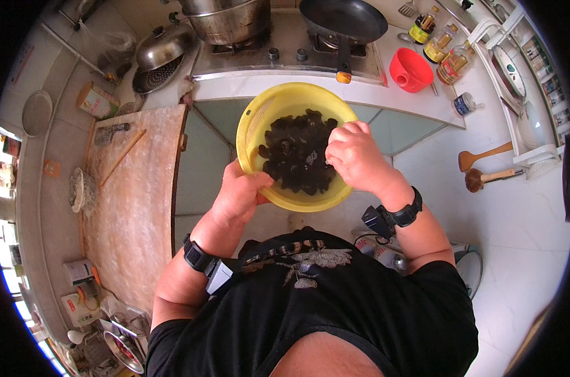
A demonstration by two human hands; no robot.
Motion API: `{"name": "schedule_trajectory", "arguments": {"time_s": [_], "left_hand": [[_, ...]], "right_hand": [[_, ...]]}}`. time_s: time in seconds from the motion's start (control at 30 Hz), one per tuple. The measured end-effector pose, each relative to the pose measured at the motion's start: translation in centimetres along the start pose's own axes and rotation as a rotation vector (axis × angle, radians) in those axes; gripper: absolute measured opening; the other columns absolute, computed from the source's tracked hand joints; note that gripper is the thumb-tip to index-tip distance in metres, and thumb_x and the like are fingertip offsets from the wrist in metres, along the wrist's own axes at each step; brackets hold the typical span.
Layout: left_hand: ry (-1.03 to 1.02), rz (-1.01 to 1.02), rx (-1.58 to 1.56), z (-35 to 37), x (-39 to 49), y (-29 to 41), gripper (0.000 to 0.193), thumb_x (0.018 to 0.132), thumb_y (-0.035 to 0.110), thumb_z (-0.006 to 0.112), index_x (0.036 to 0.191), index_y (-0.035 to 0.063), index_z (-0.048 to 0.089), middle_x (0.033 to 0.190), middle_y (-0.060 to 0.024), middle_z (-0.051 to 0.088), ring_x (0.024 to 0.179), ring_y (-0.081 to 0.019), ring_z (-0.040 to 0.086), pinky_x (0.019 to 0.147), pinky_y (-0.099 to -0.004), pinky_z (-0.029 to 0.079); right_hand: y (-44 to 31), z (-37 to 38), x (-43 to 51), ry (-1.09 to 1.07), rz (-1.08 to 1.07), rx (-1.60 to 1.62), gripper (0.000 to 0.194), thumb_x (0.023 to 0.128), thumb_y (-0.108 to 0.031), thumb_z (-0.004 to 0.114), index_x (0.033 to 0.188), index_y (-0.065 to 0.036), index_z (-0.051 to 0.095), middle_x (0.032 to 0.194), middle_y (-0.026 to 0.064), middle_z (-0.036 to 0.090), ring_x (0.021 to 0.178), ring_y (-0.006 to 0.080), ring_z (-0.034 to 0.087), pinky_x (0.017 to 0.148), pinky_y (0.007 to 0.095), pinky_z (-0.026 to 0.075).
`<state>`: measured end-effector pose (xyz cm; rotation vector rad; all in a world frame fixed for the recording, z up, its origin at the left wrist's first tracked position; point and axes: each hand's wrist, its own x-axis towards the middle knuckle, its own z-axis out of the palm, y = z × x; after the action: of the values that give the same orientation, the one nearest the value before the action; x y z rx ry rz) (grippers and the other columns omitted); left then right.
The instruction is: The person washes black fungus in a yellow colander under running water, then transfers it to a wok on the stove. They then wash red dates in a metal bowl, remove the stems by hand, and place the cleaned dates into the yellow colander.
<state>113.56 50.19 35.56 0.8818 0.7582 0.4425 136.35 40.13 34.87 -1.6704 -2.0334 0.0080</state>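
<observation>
My left hand (242, 186) grips the lower left rim of a yellow plastic basin (300, 205), thumb over the edge. Dark, ruffled pieces that look like wood ear fungus (296, 151) lie in water inside it. A perforated patch shows in the basin's upper left wall. Over the right side of the basin is my right hand (353, 153), its fingers bent together at the edge of the dark pieces. Whether something is pinched between those fingertips is hidden. The basin is held up in front of my body, near the stove counter's front edge.
A steel pot (228, 23) and a black wok (343, 21) sit on the gas stove (285, 61), the wok's handle pointing towards me. Right of it are a red plastic bowl (411, 70) and several bottles (437, 45). A floury wooden board (134, 212) with a rolling pin (122, 158) lies left.
</observation>
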Motion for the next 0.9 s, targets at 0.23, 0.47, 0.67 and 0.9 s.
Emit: {"name": "schedule_trajectory", "arguments": {"time_s": [0.23,0.47,0.67,0.9], "left_hand": [[0.028,-0.007,0.019,0.0,0.4,-0.6,0.047,0.075,-0.006,0.050,0.122,-0.0051,0.045,0.104,-0.0163,0.060,0.088,-0.0280,0.065,0.069,-0.0406,0.058],[0.024,-0.003,-0.010,-0.2,1.0,-0.9,0.044,0.076,-0.007,0.050,0.120,-0.0058,0.046,0.104,-0.0165,0.061,0.086,-0.0278,0.065,0.069,-0.0412,0.059],[0.025,0.003,0.041,0.0,1.5,-0.2,0.041,0.078,-0.005,0.049,0.118,-0.0072,0.049,0.105,-0.0163,0.061,0.089,-0.0295,0.065,0.072,-0.0447,0.057],[0.027,0.002,0.014,0.0,2.1,1.5,0.042,0.078,-0.005,0.047,0.120,-0.0066,0.049,0.108,-0.0166,0.061,0.095,-0.0310,0.064,0.078,-0.0469,0.055]], "right_hand": [[1.6,-1.3,-0.6,0.061,0.115,0.149,0.005,0.077,-0.007,0.060,0.072,-0.008,0.059,0.081,0.0051,0.055,0.086,0.0271,0.052,0.083,0.0389,0.037],[2.6,-1.7,-1.0,0.078,0.375,0.707,0.009,0.087,-0.002,0.056,0.084,0.003,0.062,0.083,0.0077,0.060,0.079,0.0174,0.059,0.072,0.0293,0.047],[3.9,-2.0,-1.1,0.235,0.543,0.853,0.007,0.086,-0.002,0.062,0.086,0.005,0.064,0.082,0.0051,0.065,0.078,0.0107,0.060,0.072,0.0249,0.048],[6.5,-2.2,-1.9,0.405,0.572,0.988,0.006,0.080,0.005,0.067,0.079,0.002,0.063,0.076,0.0026,0.064,0.071,0.0065,0.056,0.066,0.0223,0.048]]}}
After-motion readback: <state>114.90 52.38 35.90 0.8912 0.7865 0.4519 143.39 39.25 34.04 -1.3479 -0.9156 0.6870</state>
